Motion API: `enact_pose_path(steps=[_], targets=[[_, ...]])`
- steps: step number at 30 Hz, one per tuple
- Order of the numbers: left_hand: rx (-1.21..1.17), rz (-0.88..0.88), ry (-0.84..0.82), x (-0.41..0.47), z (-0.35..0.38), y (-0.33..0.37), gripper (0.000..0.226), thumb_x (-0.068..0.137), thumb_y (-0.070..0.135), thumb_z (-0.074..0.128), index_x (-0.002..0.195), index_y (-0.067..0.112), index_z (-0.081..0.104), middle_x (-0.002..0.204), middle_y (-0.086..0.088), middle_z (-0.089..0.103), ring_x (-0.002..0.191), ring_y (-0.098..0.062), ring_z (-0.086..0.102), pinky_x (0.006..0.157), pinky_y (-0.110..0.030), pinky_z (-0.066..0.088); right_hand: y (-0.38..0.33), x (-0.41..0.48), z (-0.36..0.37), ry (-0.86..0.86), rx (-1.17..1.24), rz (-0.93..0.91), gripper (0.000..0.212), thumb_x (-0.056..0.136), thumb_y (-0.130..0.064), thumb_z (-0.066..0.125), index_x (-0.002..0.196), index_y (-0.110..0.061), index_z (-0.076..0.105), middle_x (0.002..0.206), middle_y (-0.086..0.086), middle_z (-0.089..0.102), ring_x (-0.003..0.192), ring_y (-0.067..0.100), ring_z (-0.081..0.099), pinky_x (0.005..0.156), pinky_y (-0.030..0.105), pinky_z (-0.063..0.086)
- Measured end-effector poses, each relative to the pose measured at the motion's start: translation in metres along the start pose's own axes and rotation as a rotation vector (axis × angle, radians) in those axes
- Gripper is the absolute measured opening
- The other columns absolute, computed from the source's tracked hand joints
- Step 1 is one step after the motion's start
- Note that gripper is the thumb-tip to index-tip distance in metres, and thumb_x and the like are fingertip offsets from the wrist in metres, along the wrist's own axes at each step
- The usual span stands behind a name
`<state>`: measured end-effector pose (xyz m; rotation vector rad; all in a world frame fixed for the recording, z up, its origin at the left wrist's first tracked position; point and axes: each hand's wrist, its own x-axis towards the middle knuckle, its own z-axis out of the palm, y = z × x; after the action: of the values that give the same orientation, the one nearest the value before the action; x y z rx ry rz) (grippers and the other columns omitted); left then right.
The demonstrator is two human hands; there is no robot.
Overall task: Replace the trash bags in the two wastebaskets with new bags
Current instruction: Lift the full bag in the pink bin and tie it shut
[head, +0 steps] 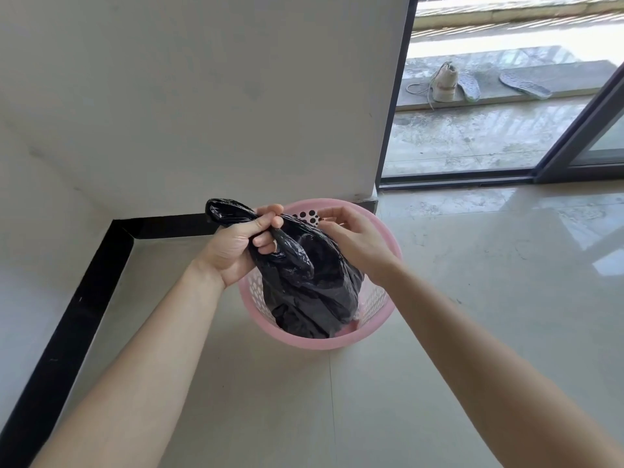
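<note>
We are gripping bag [310, 292] neck in left hand [241, 246] above basket [320, 342], bag hanging down inside; right hand [354, 238] nearer far rim, grip unclear.

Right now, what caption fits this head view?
Left hand grips the bunched top of the black trash bag in the pink wastebasket.

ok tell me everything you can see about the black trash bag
The black trash bag is thin, glossy, crinkled plastic, opaque, so its contents are hidden. Its mouth is gathered into a twisted neck, which the left hand grips; a bunched end sticks out to the left past the fist. The lumpy body hangs below, its lower part inside the pink wastebasket, its upper part above the rim. The right hand reaches its upper side; whether its fingers pinch the plastic is unclear.
</note>
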<state>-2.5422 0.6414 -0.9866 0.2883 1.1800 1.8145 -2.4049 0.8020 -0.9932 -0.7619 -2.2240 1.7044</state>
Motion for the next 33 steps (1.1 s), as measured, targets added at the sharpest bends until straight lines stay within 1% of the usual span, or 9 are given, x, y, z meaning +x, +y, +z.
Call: enact_pose_path(steps=[4,7,10,13,18,23,27,30,33], targets=[[0.052,-0.063,-0.129,-0.005,0.009,-0.001,0.012,0.097,0.010,0.046,0.099,0.009,0.058,0.072,-0.001,0.050,0.047,-0.008,0.034,0.048,-0.020,0.029,0.001,-0.003,0.003,-0.287,-0.165,-0.059,0.039,0.095,-0.028,0.064,0.133,-0.026,0.059,0.120,-0.014,0.066,0.105,-0.002,0.060,0.087,0.009,0.042],[0.149,-0.112,-0.131,-0.005,0.012,-0.005,0.008,0.098,0.010,0.047,0.096,0.012,0.055,0.071,-0.004,0.051,0.047,-0.010,0.036,0.047,-0.021,0.035,0.006,-0.003,0.006,-0.191,-0.372,-0.163,0.012,0.097,-0.021,0.057,0.102,-0.022,0.067,0.094,-0.001,0.072,0.083,0.012,0.064,0.073,0.026,0.046],[0.343,-0.110,0.028,0.000,0.008,-0.005,0.012,0.101,0.012,0.049,0.095,0.012,0.059,0.070,-0.005,0.053,0.049,-0.013,0.042,0.047,-0.021,0.040,0.004,-0.002,0.003,-0.090,-0.401,-0.166,0.019,0.096,-0.014,0.049,0.080,-0.014,0.059,0.084,0.011,0.065,0.073,0.020,0.055,0.067,0.031,0.039],[0.373,-0.038,0.171,0.004,0.007,-0.006,0.018,0.102,0.011,0.050,0.094,0.008,0.066,0.071,-0.006,0.059,0.054,-0.016,0.054,0.058,-0.026,0.052,0.005,-0.003,0.007,-0.182,-0.351,-0.137,0.022,0.096,-0.014,0.047,0.080,-0.004,0.059,0.083,0.011,0.059,0.070,0.015,0.048,0.063,0.022,0.034],[0.253,0.229,0.506,0.014,0.006,-0.015,0.020,0.102,0.004,0.047,0.090,0.010,0.063,0.079,-0.006,0.067,0.076,-0.019,0.067,0.080,-0.038,0.057,0.013,-0.008,0.012,-0.427,-0.259,0.073,0.023,0.091,-0.021,0.050,0.071,-0.022,0.062,0.068,-0.012,0.052,0.066,0.007,0.047,0.067,0.025,0.036],[-0.202,0.186,0.501,0.015,0.003,-0.012,0.025,0.100,-0.005,0.043,0.087,0.005,0.060,0.072,-0.001,0.056,0.052,-0.004,0.054,0.065,-0.025,0.058,0.032,-0.015,0.016,-0.516,-0.279,0.170,0.019,0.094,-0.025,0.052,0.082,-0.026,0.067,0.077,-0.012,0.055,0.073,0.004,0.049,0.067,0.022,0.034],[-0.092,0.161,0.414,0.013,0.020,-0.021,0.025,0.103,0.001,0.041,0.089,0.009,0.060,0.070,0.000,0.055,0.056,-0.006,0.057,0.069,-0.027,0.056,0.043,-0.013,0.014,-0.522,-0.286,0.238,0.014,0.091,-0.032,0.058,0.100,-0.022,0.064,0.090,-0.008,0.059,0.085,0.008,0.054,0.075,0.026,0.039],[0.089,0.161,0.393,0.012,0.026,-0.024,0.024,0.104,0.007,0.041,0.091,0.013,0.060,0.067,0.001,0.056,0.064,-0.011,0.059,0.073,-0.032,0.055,0.049,-0.009,0.008,-0.504,-0.083,0.310,0.054,0.081,-0.039,0.056,0.133,-0.028,0.051,0.132,-0.007,0.053,0.121,0.012,0.050,0.104,0.034,0.037],[0.207,0.153,0.384,0.012,0.030,-0.028,0.024,0.105,0.009,0.040,0.092,0.015,0.059,0.072,0.001,0.053,0.069,-0.013,0.055,0.073,-0.034,0.051,0.044,-0.003,0.007,-0.241,0.054,0.220,0.044,0.097,-0.035,0.044,0.138,-0.021,0.048,0.134,0.004,0.056,0.112,0.014,0.060,0.091,0.032,0.048]])
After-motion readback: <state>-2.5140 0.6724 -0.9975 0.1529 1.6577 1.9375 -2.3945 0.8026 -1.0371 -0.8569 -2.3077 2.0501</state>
